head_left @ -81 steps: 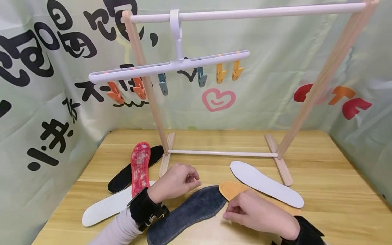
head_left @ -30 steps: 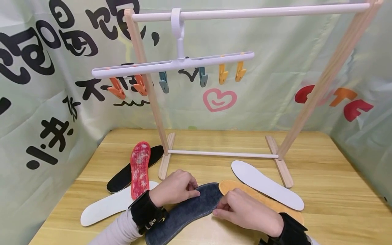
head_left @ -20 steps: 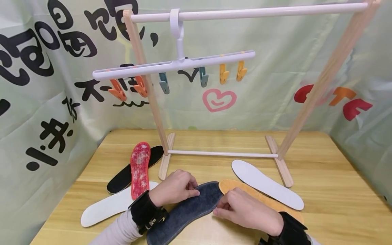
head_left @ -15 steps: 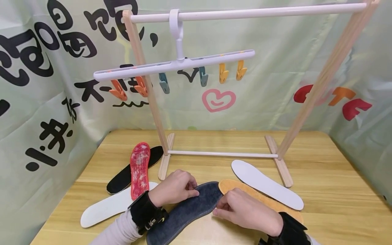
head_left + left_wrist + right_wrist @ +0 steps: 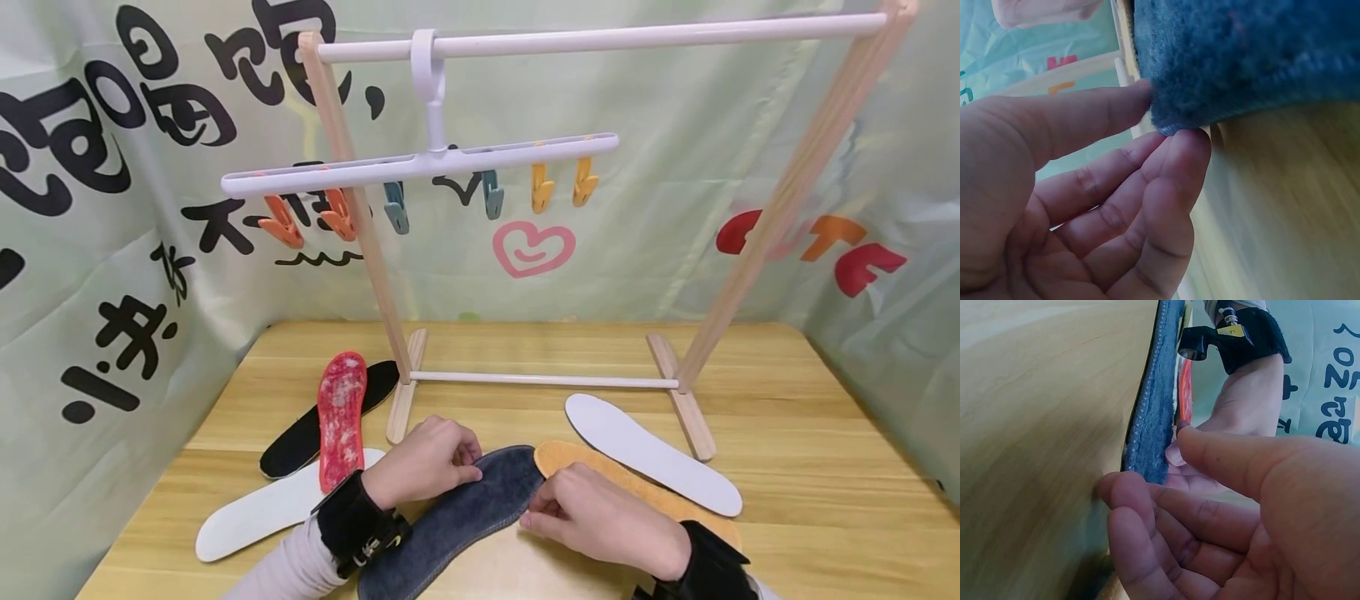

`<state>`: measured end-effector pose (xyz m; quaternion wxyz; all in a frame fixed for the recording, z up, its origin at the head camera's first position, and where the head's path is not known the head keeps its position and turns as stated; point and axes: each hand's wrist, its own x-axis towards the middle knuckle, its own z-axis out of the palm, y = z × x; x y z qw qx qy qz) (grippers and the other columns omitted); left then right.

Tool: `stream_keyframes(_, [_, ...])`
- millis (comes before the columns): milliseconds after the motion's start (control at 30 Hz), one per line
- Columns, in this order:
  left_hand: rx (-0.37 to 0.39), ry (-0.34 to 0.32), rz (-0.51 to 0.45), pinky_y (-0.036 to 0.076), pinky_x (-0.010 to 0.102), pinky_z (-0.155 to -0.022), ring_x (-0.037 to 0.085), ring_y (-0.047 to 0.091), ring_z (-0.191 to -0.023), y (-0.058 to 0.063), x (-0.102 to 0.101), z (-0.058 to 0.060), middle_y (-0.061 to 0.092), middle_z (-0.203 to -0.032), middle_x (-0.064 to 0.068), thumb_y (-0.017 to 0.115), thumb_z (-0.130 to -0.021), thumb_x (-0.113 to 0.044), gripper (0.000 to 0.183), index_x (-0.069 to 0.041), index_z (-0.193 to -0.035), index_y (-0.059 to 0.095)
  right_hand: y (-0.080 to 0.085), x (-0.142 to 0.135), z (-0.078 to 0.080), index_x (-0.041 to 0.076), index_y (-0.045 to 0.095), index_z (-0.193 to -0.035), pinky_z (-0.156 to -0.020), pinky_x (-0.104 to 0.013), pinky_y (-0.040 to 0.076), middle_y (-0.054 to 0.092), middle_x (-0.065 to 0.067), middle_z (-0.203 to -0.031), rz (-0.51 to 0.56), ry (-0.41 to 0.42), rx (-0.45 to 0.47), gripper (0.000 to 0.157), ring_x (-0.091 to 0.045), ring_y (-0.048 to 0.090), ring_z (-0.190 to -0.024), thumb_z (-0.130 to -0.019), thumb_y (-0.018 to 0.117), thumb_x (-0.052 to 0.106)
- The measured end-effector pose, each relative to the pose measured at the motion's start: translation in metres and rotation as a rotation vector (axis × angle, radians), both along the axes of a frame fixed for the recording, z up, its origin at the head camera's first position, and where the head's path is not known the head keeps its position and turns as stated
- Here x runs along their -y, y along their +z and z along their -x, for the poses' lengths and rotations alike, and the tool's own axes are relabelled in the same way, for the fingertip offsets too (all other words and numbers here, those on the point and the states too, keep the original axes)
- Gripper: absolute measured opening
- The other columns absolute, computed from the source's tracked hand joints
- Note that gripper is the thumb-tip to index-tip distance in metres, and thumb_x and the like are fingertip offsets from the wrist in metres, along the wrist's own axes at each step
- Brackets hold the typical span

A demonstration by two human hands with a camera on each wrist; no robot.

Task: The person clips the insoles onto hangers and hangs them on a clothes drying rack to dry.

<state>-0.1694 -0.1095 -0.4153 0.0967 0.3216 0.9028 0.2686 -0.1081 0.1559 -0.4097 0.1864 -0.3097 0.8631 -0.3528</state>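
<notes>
A dark blue-grey fuzzy insole (image 5: pixel 465 512) with a stitched edge lies at the front middle of the table. My left hand (image 5: pixel 423 462) holds its far left edge, thumb over the top and fingertips at the rim, as the left wrist view shows. On the opposite edge, near the tip, my right hand (image 5: pixel 607 521) grips with its fingertips under the rim (image 5: pixel 1138 440) and its thumb above. A yellow-orange insole (image 5: pixel 570 454) meets the dark one's tip and runs partly behind my right hand. Beside it lies a white insole (image 5: pixel 652 454).
At left, a red mottled insole (image 5: pixel 342 417) overlaps a black insole (image 5: pixel 300 442) and another white insole (image 5: pixel 255 512). Behind stands a wooden rack (image 5: pixel 742 258); from its white bar (image 5: pixel 637 35) hangs a hanger (image 5: pixel 345 173) with orange, blue-grey and yellow clips.
Both hands have come onto the dark insole's edges, the left moving down and the right moving left. The insole's tip has shifted slightly. Over the last second the hands have stayed almost still.
</notes>
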Motion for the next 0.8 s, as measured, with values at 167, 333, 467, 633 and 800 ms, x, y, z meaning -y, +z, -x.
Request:
stream_keyframes(167, [0.008,0.008,-0.004,0.051,0.022,-0.069,0.000,0.063,-0.071,0.0008,-0.0001,-0.0003,0.074,-0.077,-0.009,0.087,-0.092,-0.016,0.010,-0.012,-0.093,0.078,0.0000,0.0000,-0.0001,0.028,0.082,-0.096,-0.057,-0.019,0.033,0.069,0.016,-0.075,0.003,0.001,-0.008,0.020,0.005,0.042,-0.058,-0.106,0.067,0.038])
stream_keyframes(333, [0.002,0.015,-0.003,0.052,0.023,-0.072,0.000,0.065,-0.072,0.0011,-0.0001,-0.0005,0.074,-0.076,-0.009,0.088,-0.090,-0.015,0.010,-0.013,-0.092,0.078,0.0003,0.0003,0.0004,0.028,0.082,-0.097,-0.057,-0.018,0.033,0.070,0.016,-0.076,-0.001,-0.002,-0.009,0.019,0.006,0.042,-0.058,-0.106,0.068,0.036])
stream_keyframes(467, [0.006,0.025,-0.013,0.053,0.022,-0.071,-0.001,0.063,-0.070,0.0009,0.0007,-0.0003,0.072,-0.076,-0.010,0.088,-0.089,-0.014,0.011,-0.013,-0.090,0.077,0.0001,0.0006,0.0008,0.029,0.082,-0.098,-0.058,-0.019,0.033,0.071,0.017,-0.078,-0.001,0.001,0.002,0.016,0.005,0.043,-0.058,-0.106,0.069,0.033])
stream_keyframes(633, [0.015,0.036,-0.031,0.052,0.022,-0.069,-0.002,0.061,-0.067,0.0022,0.0012,-0.0009,0.071,-0.074,-0.011,0.088,-0.089,-0.012,0.012,-0.014,-0.087,0.076,-0.0005,0.0010,0.0012,0.028,0.082,-0.096,-0.058,-0.018,0.036,0.072,0.018,-0.078,0.000,-0.006,-0.003,0.015,0.005,0.046,-0.058,-0.105,0.071,0.030])
stream_keyframes(800, [0.019,0.040,-0.045,0.050,0.022,-0.067,-0.002,0.059,-0.066,0.0028,0.0014,-0.0011,0.070,-0.071,-0.012,0.088,-0.089,-0.011,0.014,-0.016,-0.085,0.076,-0.0008,0.0014,0.0017,0.027,0.082,-0.091,-0.056,-0.017,0.032,0.069,0.017,-0.072,0.006,-0.016,-0.010,0.017,0.006,0.042,-0.056,-0.104,0.072,0.028])
